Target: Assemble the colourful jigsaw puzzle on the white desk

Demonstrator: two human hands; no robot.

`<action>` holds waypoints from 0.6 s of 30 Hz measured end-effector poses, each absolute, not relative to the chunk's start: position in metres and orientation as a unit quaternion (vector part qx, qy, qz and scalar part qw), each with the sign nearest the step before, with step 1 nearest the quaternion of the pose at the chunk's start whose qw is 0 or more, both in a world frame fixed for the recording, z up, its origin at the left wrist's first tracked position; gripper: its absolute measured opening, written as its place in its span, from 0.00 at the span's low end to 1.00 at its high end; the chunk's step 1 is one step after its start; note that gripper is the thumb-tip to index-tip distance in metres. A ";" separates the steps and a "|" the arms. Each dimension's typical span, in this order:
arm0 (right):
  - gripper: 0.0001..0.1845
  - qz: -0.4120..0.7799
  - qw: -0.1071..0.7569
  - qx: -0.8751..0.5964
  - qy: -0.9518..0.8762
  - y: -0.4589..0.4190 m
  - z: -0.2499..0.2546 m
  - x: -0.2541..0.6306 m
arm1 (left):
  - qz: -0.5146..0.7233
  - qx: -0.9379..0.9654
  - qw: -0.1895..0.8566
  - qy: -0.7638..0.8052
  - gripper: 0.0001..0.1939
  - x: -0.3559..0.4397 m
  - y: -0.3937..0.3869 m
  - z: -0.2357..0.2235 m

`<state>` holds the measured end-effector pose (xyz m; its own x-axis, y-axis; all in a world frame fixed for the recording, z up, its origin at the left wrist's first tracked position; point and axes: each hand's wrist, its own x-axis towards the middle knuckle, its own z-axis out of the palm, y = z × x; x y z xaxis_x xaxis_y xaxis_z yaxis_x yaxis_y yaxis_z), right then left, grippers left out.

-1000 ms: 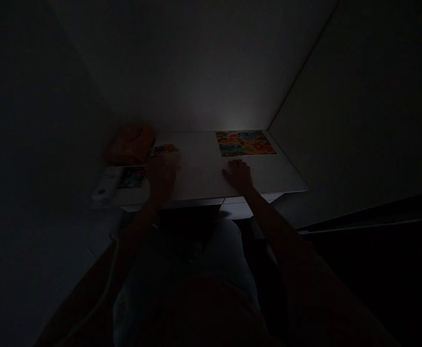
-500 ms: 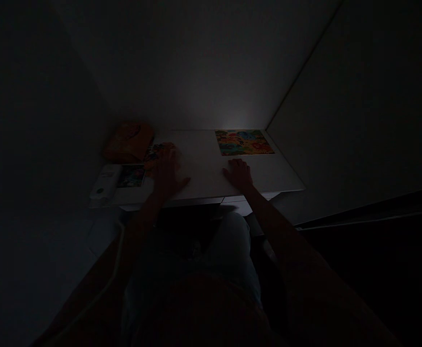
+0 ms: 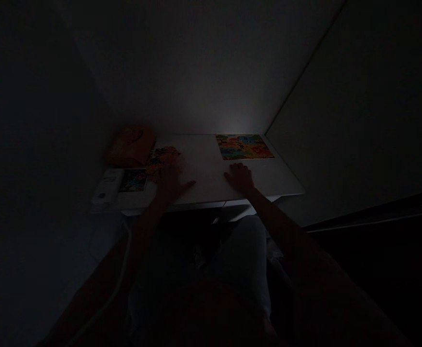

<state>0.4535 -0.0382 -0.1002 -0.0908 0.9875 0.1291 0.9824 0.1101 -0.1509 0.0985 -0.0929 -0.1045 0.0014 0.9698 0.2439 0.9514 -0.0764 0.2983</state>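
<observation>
The scene is very dark. My left hand lies spread on the white table, thumb pointing right. Its fingers are at the near side of a heap of small orange and dark pieces, possibly jigsaw pieces; whether they touch any is too dark to tell. Flat on the table to the right rests my right hand, fingers apart and holding nothing. Just beyond it lies a colourful picture sheet with animal-like shapes.
At the back left stands an orange bag or box. In front of it are a small dark printed card and a white device. A pale cable hangs by my left arm. Walls border the table behind and at right.
My left hand has drawn back a little toward me and right, uncovering more of the heap. The right hand stays about where it was. My right knee has shifted right.
</observation>
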 end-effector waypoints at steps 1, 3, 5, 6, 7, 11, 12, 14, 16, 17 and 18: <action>0.32 0.013 0.095 -0.667 -0.739 -0.033 -0.098 0.454 | 0.198 0.712 0.023 0.673 0.73 0.099 -0.093 -0.104; 0.33 0.012 0.099 -0.666 -0.739 -0.019 -0.093 0.455 | 0.197 0.718 0.022 0.667 0.71 0.098 -0.092 -0.103; 0.37 0.010 0.105 -0.662 -0.742 -0.004 -0.089 0.454 | 0.196 0.721 0.020 0.665 0.71 0.098 -0.092 -0.103; 0.39 0.010 0.103 -0.660 -0.744 0.003 -0.087 0.453 | 0.197 0.720 0.018 0.665 0.70 0.098 -0.092 -0.103; 0.39 0.012 0.099 -0.656 -0.748 0.008 -0.086 0.451 | 0.199 0.718 0.017 0.666 0.70 0.098 -0.092 -0.103; 0.33 0.022 0.080 -0.656 -0.751 0.014 -0.083 0.446 | 0.211 0.716 0.025 0.665 0.69 0.099 -0.093 -0.103; 0.33 0.022 0.079 -0.658 -0.748 0.011 -0.083 0.446 | 0.213 0.717 0.028 0.663 0.69 0.100 -0.093 -0.103; 0.33 0.021 0.078 -0.662 -0.745 -0.001 -0.081 0.448 | 0.216 0.717 0.028 0.662 0.69 0.101 -0.093 -0.103; 0.32 0.020 0.076 -0.661 -0.746 -0.018 -0.079 0.450 | 0.215 0.716 0.027 0.663 0.68 0.102 -0.092 -0.102; 0.31 0.019 0.077 -0.660 -0.747 -0.027 -0.078 0.452 | 0.214 0.715 0.029 0.665 0.68 0.102 -0.092 -0.101; 0.30 0.017 0.078 -0.660 -0.747 -0.035 -0.076 0.452 | 0.211 0.715 0.033 0.665 0.67 0.103 -0.092 -0.100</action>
